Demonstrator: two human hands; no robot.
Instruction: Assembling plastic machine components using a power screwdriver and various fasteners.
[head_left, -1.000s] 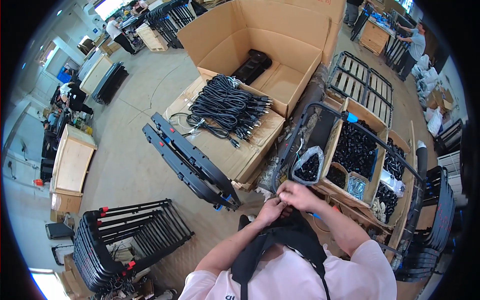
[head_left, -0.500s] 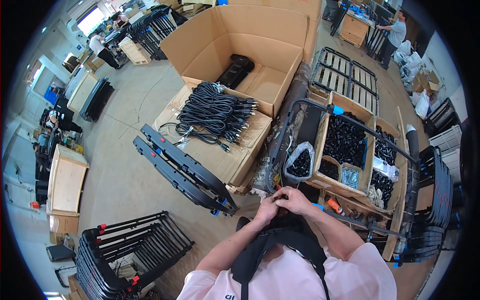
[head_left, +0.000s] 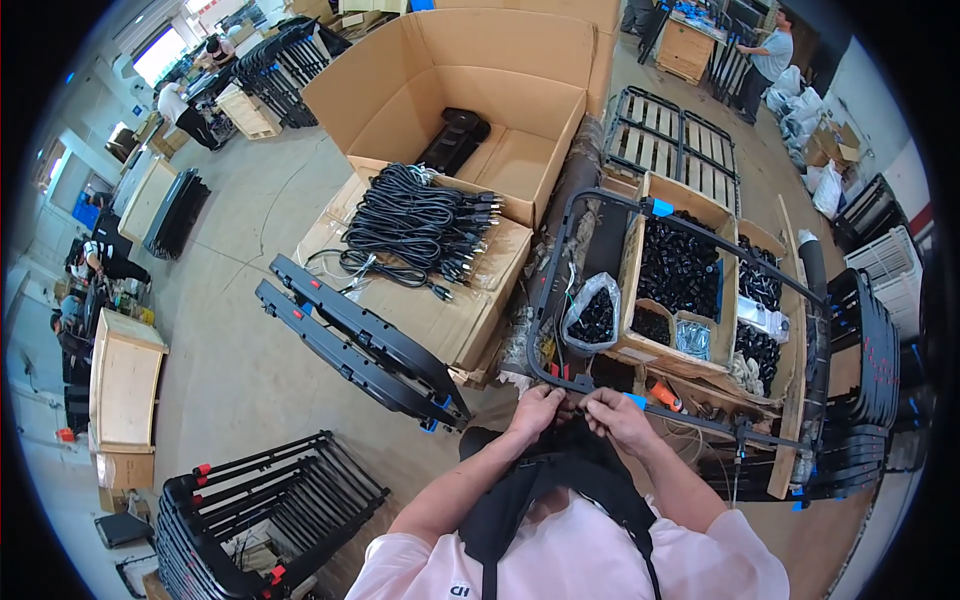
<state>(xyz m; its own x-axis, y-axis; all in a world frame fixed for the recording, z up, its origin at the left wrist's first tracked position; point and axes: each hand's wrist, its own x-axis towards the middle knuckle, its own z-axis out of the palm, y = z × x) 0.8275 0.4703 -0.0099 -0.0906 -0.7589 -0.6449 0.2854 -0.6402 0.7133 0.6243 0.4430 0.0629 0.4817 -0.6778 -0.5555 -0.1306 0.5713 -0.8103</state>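
Left hand [head_left: 540, 408] and right hand [head_left: 617, 416] curl inward, contents unclear, beside a round-cornered black tubular frame [head_left: 535, 347] spanning wooden bins [head_left: 730, 310]; coiled power cables [head_left: 412, 222] cover creased cardboard [head_left: 430, 322].

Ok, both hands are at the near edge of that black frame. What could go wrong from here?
The left hand and right hand are close together, fingers curled; any small part there, too hidden to make out, might slip and drop. A plastic-lined container of black parts stands open beside the black frame, so a knock could spill it. The two dark curved panels stand on the person's left and might get bumped.
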